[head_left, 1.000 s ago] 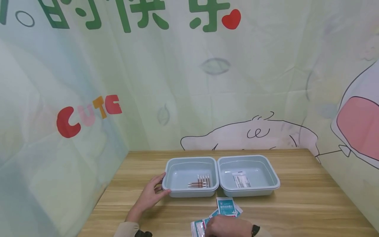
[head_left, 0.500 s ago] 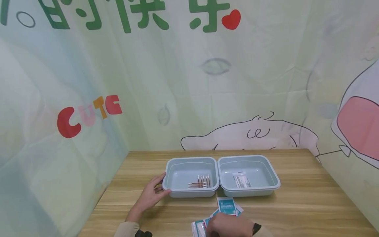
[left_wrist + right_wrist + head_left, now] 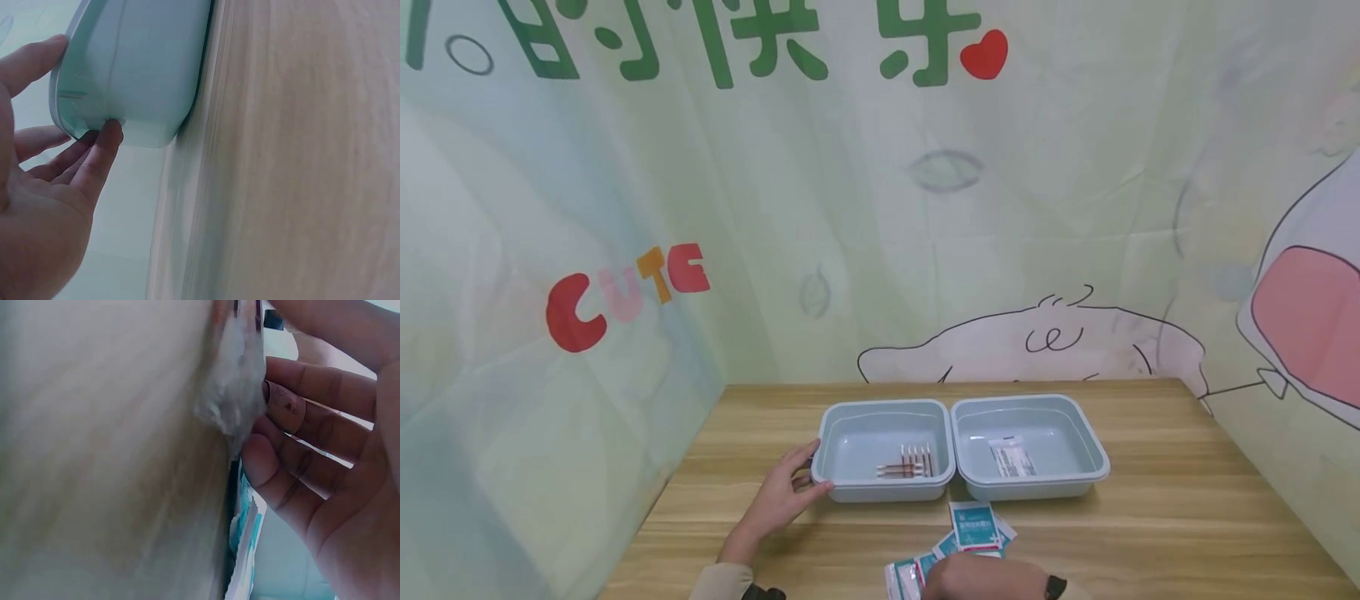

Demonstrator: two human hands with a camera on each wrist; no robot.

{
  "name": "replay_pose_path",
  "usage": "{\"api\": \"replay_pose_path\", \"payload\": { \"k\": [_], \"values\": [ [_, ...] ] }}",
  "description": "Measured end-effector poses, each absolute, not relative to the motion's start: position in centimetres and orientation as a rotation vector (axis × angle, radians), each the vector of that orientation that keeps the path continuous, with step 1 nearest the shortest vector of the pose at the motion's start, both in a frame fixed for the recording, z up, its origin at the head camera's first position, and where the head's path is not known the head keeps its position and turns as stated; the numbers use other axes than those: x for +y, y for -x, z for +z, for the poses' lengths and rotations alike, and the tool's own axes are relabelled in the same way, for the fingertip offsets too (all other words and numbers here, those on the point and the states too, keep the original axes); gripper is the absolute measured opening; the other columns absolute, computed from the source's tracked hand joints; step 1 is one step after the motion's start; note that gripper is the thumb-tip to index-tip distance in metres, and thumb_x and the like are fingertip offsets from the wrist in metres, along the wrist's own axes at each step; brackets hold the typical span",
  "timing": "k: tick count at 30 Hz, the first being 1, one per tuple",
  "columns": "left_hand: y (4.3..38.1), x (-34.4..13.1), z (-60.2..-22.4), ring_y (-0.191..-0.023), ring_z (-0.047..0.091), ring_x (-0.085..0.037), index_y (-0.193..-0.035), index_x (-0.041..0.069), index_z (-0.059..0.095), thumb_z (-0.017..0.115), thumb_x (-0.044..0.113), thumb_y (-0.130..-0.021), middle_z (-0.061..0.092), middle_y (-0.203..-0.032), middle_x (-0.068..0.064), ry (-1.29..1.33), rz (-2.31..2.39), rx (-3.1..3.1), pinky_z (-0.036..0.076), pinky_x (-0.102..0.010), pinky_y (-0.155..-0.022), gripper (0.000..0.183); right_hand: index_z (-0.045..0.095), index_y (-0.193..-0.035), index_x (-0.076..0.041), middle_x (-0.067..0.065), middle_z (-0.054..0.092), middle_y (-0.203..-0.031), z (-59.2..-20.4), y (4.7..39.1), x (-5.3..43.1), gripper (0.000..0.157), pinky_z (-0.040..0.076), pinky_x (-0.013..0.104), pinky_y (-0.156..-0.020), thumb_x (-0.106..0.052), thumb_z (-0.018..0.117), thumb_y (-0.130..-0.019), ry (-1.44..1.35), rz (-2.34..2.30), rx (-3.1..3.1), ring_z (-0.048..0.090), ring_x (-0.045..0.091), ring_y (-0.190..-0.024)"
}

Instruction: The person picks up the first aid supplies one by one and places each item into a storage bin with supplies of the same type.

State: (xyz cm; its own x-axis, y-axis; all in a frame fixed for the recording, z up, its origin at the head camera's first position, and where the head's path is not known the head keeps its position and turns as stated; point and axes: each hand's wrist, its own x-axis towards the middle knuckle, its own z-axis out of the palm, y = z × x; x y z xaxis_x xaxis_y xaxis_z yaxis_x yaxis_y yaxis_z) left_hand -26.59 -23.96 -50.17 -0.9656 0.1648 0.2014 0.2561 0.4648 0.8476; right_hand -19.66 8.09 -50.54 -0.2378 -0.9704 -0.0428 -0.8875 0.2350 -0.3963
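Observation:
In the head view my left hand (image 3: 781,497) holds the near left corner of the left light blue plastic tray (image 3: 880,494). Its thumb lies on the rim and the fingers (image 3: 103,156) press the end wall. Several brown-stemmed cotton swabs (image 3: 904,470) lie in this tray. At the lower edge my right hand (image 3: 988,577) is bent low over teal-and-white sachets (image 3: 976,527). The right wrist view shows its curled fingers right at a crumpled clear plastic bag (image 3: 232,387) with brown sticks inside. I cannot tell whether it grips the bag; the thumb tip is out of frame.
Touching the left tray's side, a second light blue tray (image 3: 1037,490) holds a small white printed packet (image 3: 1011,457). Both trays stand on a wood-grain table (image 3: 1180,517). A printed cloth backdrop (image 3: 820,192) hangs behind and beside the table.
My right hand shifts slightly down and to the right over the sachets, leaving more of them showing. The left hand and both trays stay in place.

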Motion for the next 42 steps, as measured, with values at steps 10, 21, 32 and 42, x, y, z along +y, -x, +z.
{"api": "replay_pose_path", "payload": {
  "k": [10,21,32,42],
  "values": [
    [26.3,-23.7,-50.0,-0.122,0.054,-0.035,-0.143,-0.002,0.043,0.079,0.011,-0.081,0.053,-0.133,-0.018,0.359,-1.565,-2.592,0.053,-0.031,-0.096,0.072,0.053,-0.130,-0.043,-0.029,0.059,-0.106,-49.8,19.3,8.0,0.036,0.045,0.002,-0.084,-0.049,0.055,-0.095,1.930,-0.161,2.199,0.050,-0.021,-0.093],
    [26.4,-23.7,-50.2,-0.122,0.054,-0.036,-0.142,-0.004,0.045,0.079,0.007,-0.080,0.053,-0.133,-0.019,0.329,-1.558,-2.582,0.054,-0.033,-0.094,0.071,0.048,-0.131,-0.045,-0.032,0.057,-0.101,-49.7,18.9,8.2,0.035,0.043,-0.002,-0.075,-0.050,0.052,-0.096,1.945,-0.118,2.161,0.048,-0.024,-0.085],
    [26.4,-23.6,-50.2,-0.124,0.053,-0.034,-0.144,0.001,0.044,0.079,0.012,-0.081,0.052,-0.136,-0.017,0.269,-1.534,-2.630,0.052,-0.027,-0.095,0.073,0.052,-0.129,-0.043,-0.032,0.060,-0.099,-49.8,19.1,8.4,0.034,0.043,-0.003,-0.075,-0.050,0.052,-0.096,1.909,-0.191,2.154,0.048,-0.026,-0.083],
    [26.4,-23.6,-50.0,-0.124,0.052,-0.035,-0.144,-0.001,0.043,0.078,0.012,-0.082,0.051,-0.136,-0.019,0.310,-1.547,-2.621,0.052,-0.029,-0.096,0.073,0.073,-0.104,-0.024,-0.022,0.064,-0.081,-49.2,20.7,8.6,0.022,0.050,0.007,-0.061,-0.035,0.056,-0.099,1.565,-0.690,2.099,0.051,-0.019,-0.070]
  ]
}}
